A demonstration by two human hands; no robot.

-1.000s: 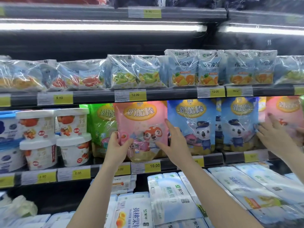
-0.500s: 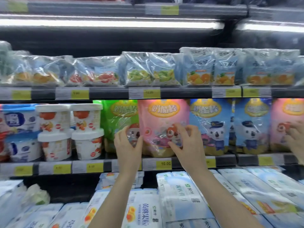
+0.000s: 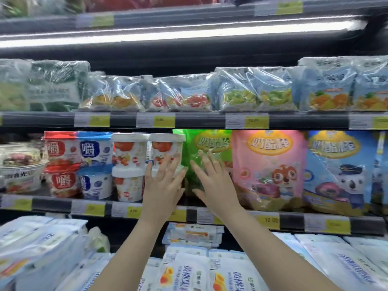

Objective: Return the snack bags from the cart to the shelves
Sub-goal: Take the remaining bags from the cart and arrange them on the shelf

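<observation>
Green bag point(image 3: 206, 148); pink bag point(image 3: 268, 164); blue bag point(image 3: 338, 171)

Middle shelf point(image 3: 210, 215) in front of me: stacked red, blue and white tubs point(image 3: 128, 164) on the left, then green bag point(image 3: 201, 148), pink bag point(image 3: 268, 169) and blue bag point(image 3: 336, 173) standing upright side by side to the right. Upper shelf point(image 3: 195, 119) carries a row of clear-wrapped fruit packs point(image 3: 252, 91). Below, near me, flat white-and-blue packs point(image 3: 210, 271) lie stacked.
</observation>
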